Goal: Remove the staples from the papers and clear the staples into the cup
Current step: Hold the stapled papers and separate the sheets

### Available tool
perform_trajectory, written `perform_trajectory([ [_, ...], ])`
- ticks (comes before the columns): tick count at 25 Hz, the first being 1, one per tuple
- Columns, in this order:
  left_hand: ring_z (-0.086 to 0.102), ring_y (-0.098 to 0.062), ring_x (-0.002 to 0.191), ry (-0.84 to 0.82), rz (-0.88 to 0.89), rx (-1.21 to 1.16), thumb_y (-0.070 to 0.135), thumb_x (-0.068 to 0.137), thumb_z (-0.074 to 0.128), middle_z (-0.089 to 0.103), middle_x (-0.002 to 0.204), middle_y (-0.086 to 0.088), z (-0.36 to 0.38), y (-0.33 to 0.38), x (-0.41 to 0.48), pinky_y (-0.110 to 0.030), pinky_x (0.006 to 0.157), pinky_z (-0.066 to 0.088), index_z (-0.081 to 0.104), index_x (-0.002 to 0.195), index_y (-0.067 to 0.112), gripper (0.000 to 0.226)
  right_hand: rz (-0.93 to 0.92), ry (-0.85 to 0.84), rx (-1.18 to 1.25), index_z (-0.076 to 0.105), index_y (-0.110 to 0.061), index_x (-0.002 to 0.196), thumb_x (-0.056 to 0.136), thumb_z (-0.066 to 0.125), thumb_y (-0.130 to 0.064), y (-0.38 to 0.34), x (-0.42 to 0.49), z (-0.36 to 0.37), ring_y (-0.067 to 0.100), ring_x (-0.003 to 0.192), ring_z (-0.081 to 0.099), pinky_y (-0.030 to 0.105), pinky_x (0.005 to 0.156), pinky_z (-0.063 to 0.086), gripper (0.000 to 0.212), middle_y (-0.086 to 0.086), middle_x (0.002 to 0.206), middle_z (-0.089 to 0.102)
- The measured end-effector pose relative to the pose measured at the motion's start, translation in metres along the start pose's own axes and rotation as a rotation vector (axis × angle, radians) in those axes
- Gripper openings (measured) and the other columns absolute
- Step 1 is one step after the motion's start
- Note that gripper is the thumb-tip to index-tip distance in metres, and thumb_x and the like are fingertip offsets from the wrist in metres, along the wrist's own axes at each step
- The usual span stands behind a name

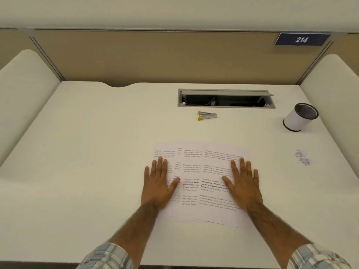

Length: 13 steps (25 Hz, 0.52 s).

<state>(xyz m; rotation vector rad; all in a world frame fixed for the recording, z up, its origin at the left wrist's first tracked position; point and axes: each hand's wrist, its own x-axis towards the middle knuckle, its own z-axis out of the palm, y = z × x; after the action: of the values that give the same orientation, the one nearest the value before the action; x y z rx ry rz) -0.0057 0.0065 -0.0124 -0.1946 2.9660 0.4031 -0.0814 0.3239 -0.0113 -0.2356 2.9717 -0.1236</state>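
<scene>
Paper (204, 206) lies under my flat, empty left hand (157, 186) and right hand (245, 186); one should fetch the staple remover (207, 115).

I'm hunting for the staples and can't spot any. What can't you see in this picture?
Head view:
- Staples: too small and blurred to find in the papers.
- Text under the left hand and right hand: covered by the hands.
- Cup bottom: hidden by its wall and dark inside.
- Purple mark: too blurred to tell what it is.
</scene>
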Motion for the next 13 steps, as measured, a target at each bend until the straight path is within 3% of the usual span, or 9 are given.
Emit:
perform_trajectory([
  [8,-0.029,-0.016,0.155,0.002,0.073,-0.066,0.080,0.087,-0.016,-0.033,0.167,0.003,0.006,0.019,0.003,-0.039,0.127,-0.017,-0.023,0.160,0.019,0.096,-0.002,0.015,0.002,0.005,-0.026,0.159,0.094,0.008,-0.071,-0.059,-0.007,0.007,0.029,0.153,-0.007,0.053,0.123,0.003,0.079,0.009,0.167,-0.004],
  [13,-0.029,-0.017,0.155,0.023,0.095,-0.089,0.081,0.088,-0.013,-0.033,0.167,0.001,0.010,0.025,0.010,-0.038,0.127,-0.016,-0.023,0.160,0.019,0.096,-0.081,-0.020,0.027,-0.003,-0.026,0.158,0.094,0.009,-0.070,-0.089,-0.003,0.007,0.026,0.151,-0.018,0.051,0.123,-0.001,0.079,0.007,0.165,-0.015],
])
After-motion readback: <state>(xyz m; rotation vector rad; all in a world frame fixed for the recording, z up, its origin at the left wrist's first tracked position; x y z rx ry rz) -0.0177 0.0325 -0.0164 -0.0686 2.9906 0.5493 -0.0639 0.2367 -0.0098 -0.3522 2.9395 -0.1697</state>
